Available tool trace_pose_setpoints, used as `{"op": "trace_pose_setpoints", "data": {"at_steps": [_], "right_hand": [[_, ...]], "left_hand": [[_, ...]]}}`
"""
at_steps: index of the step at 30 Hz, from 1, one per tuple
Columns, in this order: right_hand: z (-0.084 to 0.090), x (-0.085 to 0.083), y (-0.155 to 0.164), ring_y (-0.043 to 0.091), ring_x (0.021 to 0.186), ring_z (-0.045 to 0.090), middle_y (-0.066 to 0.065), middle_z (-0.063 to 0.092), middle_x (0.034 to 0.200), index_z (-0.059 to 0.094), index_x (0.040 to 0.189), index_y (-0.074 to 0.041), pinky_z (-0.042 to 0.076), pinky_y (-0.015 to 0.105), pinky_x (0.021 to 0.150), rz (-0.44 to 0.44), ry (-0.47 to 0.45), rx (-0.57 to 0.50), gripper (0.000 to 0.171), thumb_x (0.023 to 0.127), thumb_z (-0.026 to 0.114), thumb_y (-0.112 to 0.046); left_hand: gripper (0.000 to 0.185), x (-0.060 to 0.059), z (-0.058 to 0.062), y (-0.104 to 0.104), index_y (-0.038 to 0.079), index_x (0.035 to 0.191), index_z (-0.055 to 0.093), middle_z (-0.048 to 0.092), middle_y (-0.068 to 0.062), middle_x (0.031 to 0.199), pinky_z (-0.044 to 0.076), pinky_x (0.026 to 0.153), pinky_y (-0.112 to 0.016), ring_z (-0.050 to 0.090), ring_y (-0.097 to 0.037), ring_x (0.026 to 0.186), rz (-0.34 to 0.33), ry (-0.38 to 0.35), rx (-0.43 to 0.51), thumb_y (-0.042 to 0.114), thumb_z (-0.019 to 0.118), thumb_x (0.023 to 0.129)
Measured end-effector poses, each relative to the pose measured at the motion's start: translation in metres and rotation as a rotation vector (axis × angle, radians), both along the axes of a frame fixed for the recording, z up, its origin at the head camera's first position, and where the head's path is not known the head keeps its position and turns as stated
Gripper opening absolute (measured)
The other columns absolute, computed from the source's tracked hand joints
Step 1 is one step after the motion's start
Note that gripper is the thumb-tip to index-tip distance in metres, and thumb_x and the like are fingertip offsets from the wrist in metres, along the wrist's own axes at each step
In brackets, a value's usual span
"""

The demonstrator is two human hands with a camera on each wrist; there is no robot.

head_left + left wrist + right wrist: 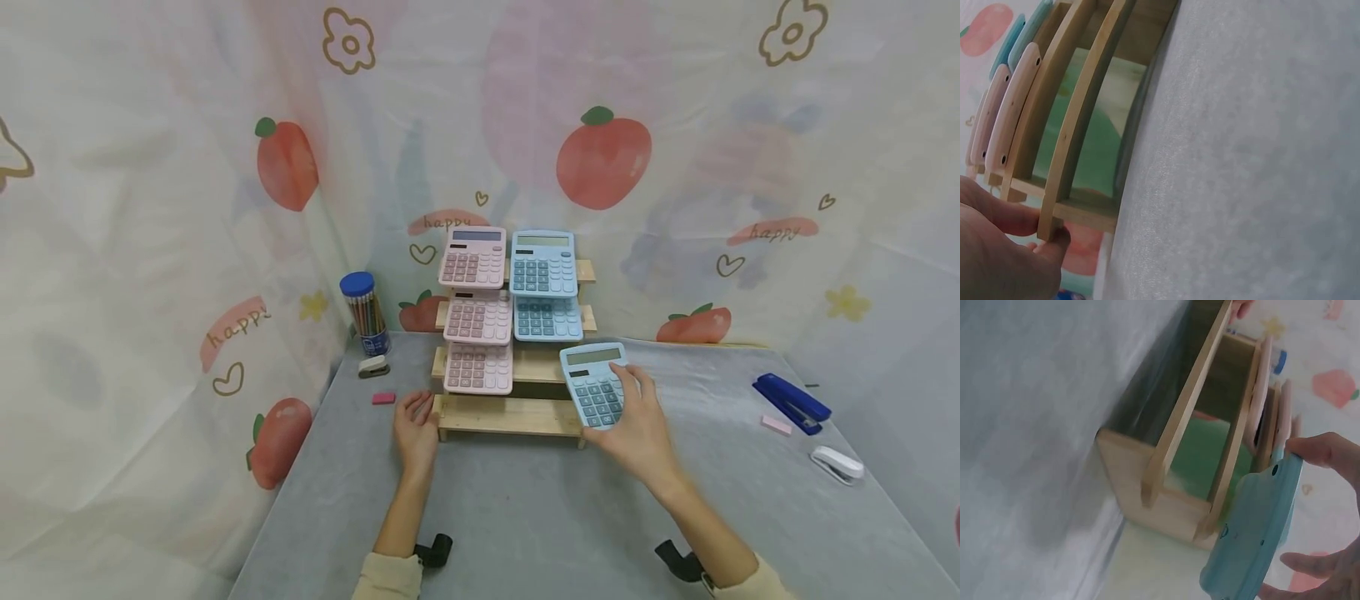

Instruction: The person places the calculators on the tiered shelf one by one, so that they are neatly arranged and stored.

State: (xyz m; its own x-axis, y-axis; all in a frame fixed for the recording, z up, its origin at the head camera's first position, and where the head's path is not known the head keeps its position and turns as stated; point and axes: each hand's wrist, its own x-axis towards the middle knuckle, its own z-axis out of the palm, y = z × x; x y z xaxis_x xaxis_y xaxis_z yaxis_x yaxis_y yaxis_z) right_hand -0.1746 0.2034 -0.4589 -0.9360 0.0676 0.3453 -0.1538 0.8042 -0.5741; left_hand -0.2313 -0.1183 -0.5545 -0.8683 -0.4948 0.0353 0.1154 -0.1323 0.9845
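A tiered wooden rack (510, 415) stands at the back of the table. Three pink calculators (478, 371) lean in its left column, one per upper tier, and two blue calculators (543, 265) fill the top two tiers on the right. My right hand (639, 429) grips another blue calculator (597, 392) by its edges, tilted, in front of the rack's right end; its underside faces the right wrist view. At the rack's left end, my left hand (417, 429) pinches the end of the lowest slat (1063, 156) between thumb and finger.
Left of the rack are a blue-lidded pencil jar (365, 321), a small stapler (373, 367) and a pink eraser (383, 398). On the table's right side lie a blue stapler (791, 403), a pale pink eraser (776, 425) and a white stapler (837, 465). A printed curtain hangs behind.
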Motion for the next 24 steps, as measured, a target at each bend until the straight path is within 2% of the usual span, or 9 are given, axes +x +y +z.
{"op": "trace_pose_setpoints", "data": {"at_steps": [4,15,19,24], "right_hand": [[0.0,-0.001,-0.016,0.046,0.111,0.058,0.02,0.033,0.156,0.04,0.156,-0.01,0.052,0.057,0.086,0.021,-0.016,-0.025,0.108,0.064,0.094,-0.024],[0.003,-0.015,-0.059,0.05,0.124,0.05,0.015,0.029,0.161,0.042,0.155,-0.015,0.047,0.062,0.097,0.046,-0.079,-0.109,0.104,0.066,0.093,-0.027],[0.0,-0.026,-0.071,0.05,0.128,0.047,0.014,0.031,0.159,0.045,0.152,-0.015,0.042,0.064,0.104,0.047,-0.024,-0.129,0.101,0.065,0.094,-0.029],[-0.011,-0.038,-0.082,0.05,0.132,0.045,0.019,0.036,0.155,0.051,0.148,-0.009,0.033,0.066,0.111,0.021,0.089,-0.12,0.098,0.065,0.099,-0.027]], "left_hand": [[0.048,0.0,-0.001,0.001,-0.008,0.134,0.051,0.06,-0.029,0.136,0.054,0.104,-0.044,0.061,-0.041,0.129,0.003,0.005,-0.003,-0.025,0.058,0.09],[0.049,0.003,0.002,-0.001,-0.008,0.135,0.05,0.058,-0.028,0.138,0.053,0.105,-0.043,0.06,-0.04,0.132,0.005,-0.009,0.017,-0.025,0.057,0.091],[0.049,0.003,0.003,-0.002,-0.008,0.136,0.05,0.058,-0.028,0.138,0.053,0.105,-0.042,0.059,-0.04,0.132,0.005,-0.007,0.015,-0.025,0.057,0.091],[0.049,0.005,0.003,-0.003,-0.008,0.135,0.05,0.058,-0.028,0.138,0.053,0.105,-0.043,0.06,-0.041,0.132,0.012,-0.003,0.023,-0.026,0.057,0.09]]}}
